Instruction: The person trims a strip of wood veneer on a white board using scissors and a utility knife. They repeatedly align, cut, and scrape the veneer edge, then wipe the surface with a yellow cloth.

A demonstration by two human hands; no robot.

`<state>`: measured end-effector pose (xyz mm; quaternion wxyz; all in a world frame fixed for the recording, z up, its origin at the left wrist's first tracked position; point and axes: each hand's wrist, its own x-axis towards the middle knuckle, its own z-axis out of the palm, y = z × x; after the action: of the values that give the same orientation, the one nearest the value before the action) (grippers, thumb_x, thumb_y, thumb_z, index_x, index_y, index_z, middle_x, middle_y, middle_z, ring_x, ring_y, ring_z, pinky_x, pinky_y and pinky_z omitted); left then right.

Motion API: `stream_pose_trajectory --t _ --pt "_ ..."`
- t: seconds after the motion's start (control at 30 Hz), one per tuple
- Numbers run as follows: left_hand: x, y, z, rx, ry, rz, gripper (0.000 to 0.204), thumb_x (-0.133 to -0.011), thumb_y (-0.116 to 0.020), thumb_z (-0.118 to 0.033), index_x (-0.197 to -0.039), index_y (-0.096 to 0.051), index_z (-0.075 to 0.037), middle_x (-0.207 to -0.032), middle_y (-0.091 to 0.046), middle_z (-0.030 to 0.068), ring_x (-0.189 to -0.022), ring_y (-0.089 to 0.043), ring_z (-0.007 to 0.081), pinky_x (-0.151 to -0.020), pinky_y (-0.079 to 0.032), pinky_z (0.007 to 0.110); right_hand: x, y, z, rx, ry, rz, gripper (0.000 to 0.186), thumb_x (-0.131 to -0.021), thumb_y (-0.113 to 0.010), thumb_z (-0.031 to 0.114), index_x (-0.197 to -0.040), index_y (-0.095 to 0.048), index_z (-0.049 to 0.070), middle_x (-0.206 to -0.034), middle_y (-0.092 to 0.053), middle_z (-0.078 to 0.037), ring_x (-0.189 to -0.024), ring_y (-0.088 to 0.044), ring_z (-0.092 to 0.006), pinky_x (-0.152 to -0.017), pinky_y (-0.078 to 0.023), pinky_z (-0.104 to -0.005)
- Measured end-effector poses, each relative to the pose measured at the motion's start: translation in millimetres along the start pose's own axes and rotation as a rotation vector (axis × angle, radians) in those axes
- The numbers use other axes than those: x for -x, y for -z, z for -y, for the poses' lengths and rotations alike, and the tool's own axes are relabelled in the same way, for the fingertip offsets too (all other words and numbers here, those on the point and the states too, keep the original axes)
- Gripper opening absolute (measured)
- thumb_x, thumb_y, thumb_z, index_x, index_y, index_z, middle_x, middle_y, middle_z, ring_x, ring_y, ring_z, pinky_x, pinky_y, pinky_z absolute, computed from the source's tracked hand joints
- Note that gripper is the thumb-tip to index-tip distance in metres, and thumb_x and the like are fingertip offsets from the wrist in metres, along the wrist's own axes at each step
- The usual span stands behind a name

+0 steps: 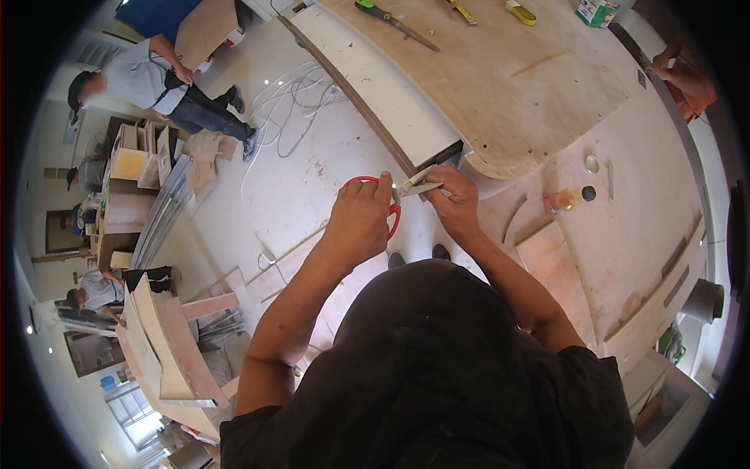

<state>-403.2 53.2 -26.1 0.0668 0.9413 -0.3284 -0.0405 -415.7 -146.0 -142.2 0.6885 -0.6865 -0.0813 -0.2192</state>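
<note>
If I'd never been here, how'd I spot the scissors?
Find the long white panel beside the big plywood sheet. By the panel's near end, the left hand holds the scissors. Red handle loops set them apart from the green-handled tool.

The person wears 1 loose black shirt (pixel 422 367) with short sleeves, its cloth a single dark tone. The front swells into a broad, rounded dome, and soft creases cross the fabric lower down and toward the right shoulder. The left sleeve (pixel 254 428) and the right sleeve (pixel 586 387) both end above the elbow in plain, slightly loose hems. Below them the left forearm (pixel 308 285) and the right forearm (pixel 504 277) are bare, as are the left hand (pixel 359 223) and the right hand (pixel 457 205). Past the shirt's upper edge show the rounded toes of 2 dark shoes (pixel 441 252); the legs are hidden.
</note>
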Motion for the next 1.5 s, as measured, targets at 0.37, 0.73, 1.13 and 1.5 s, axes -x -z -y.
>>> stream_pose_trajectory --t 0.37,0.73,1.13,1.5 --pt "-2 1 -1 -0.034 -0.001 0.032 0.064 -0.085 -0.068 -0.001 -0.144 -0.047 0.014 -0.115 -0.067 0.0259 -0.11 -0.063 0.0414 -0.098 -0.049 0.049 3 -3 -9 -0.023 -0.03 -0.008 0.016 -0.085 -0.071 -0.01 -0.101 -0.07 -0.006 -0.104 -0.068 -0.01 -0.088 -0.065 -0.015 -0.074 -0.055 -0.0277" --pt "4 -7 -1 -0.041 0.014 0.057 0.067 -0.081 -0.068 0.0 -0.143 -0.048 0.014 -0.114 -0.068 0.027 -0.11 -0.065 0.0425 -0.097 -0.052 0.05 3 -3 0 0.042 -0.053 -0.006 0.01 -0.087 -0.074 -0.004 -0.096 -0.074 -0.004 -0.105 -0.07 -0.01 -0.091 -0.067 -0.0161 -0.079 -0.054 -0.0277" --pt "2 7 -5 0.018 0.1 0.039 0.056 -0.081 -0.071 0.001 -0.135 -0.058 0.008 -0.101 -0.072 0.0241 -0.094 -0.072 0.0393 -0.082 -0.059 0.046 1 -3 3 -0.042 -0.133 -0.026 0.013 -0.086 -0.08 0.002 -0.097 -0.078 -0.002 -0.1 -0.074 -0.011 -0.092 -0.068 -0.0203 -0.082 -0.053 -0.0321" --pt "54 19 36 0.449 0.454 -0.181 0.048 -0.084 -0.071 -0.007 -0.131 -0.062 0.001 -0.106 -0.076 0.022 -0.093 -0.077 0.0345 -0.082 -0.059 0.038 5 -3 2 0.152 -0.035 0.003 0.033 -0.08 -0.088 0.007 -0.109 -0.076 -0.002 -0.105 -0.073 -0.011 -0.09 -0.067 -0.0186 -0.08 -0.055 -0.0303"
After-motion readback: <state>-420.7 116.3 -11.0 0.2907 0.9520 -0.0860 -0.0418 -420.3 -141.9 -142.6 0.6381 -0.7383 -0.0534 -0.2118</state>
